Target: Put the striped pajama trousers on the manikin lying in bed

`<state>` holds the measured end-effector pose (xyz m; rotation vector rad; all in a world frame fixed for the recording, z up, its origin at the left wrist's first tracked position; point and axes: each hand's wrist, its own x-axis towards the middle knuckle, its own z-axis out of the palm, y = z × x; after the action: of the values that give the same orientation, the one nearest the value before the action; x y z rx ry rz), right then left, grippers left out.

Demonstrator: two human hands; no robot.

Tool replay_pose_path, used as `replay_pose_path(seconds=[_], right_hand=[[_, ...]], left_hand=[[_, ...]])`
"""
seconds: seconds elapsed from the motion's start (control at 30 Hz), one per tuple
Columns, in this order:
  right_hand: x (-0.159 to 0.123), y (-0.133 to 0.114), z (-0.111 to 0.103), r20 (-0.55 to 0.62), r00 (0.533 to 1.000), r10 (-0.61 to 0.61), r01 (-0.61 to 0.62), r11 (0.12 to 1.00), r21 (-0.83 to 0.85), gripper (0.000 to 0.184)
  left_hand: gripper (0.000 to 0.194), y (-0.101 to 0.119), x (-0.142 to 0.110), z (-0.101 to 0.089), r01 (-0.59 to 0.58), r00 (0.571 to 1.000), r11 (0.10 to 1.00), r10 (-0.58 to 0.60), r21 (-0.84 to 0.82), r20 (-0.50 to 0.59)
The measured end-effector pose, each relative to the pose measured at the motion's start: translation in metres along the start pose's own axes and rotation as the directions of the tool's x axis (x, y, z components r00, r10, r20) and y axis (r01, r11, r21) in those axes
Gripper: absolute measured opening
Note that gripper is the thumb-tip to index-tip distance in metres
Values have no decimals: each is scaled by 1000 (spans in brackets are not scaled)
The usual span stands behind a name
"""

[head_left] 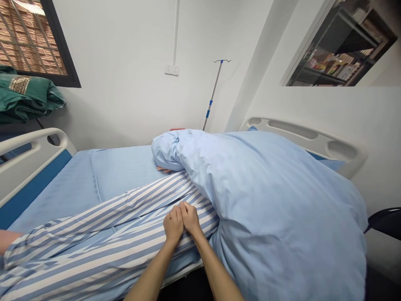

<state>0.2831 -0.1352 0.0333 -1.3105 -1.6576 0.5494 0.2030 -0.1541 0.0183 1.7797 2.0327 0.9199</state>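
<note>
A person lies on the bed in blue-and-white striped trousers, the upper body hidden under a light blue quilt. My left hand and my right hand sit side by side on the striped thigh, just at the quilt's edge. Both have their fingers curled and closed down on the fabric. The lying person's hand peeks out from under the quilt on the far side. A bare ankle shows at the left edge.
The bed has a blue sheet, a white and blue end board at left and another at right. An IV pole and a wall socket stand behind. Folded green cloth lies at left, a black chair at right.
</note>
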Motion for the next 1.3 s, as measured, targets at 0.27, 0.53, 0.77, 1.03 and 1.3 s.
replay_pose_path(seconds=[0.27,0.53,0.77,1.03,1.3], right_hand=[[-4,2,0,-35,999,21,-18,997,78,42],[3,6,-5,-68,994,84,-60,955,291,40],[2,7,-6,-122,981,153,-103,934,341,38],[2,14,-2,-118,984,133,-89,944,319,38],[21,-1,-38,-32,999,7,-6,999,42,42]], left_hand=[[32,2,-2,-5,-17,999,997,20,-77,37],[36,42,9,-20,14,997,772,-60,-636,-51],[33,33,10,6,9,999,924,-28,-383,-45],[33,23,6,19,-29,1000,1000,29,5,8],[31,28,2,10,28,998,997,-24,-70,52]])
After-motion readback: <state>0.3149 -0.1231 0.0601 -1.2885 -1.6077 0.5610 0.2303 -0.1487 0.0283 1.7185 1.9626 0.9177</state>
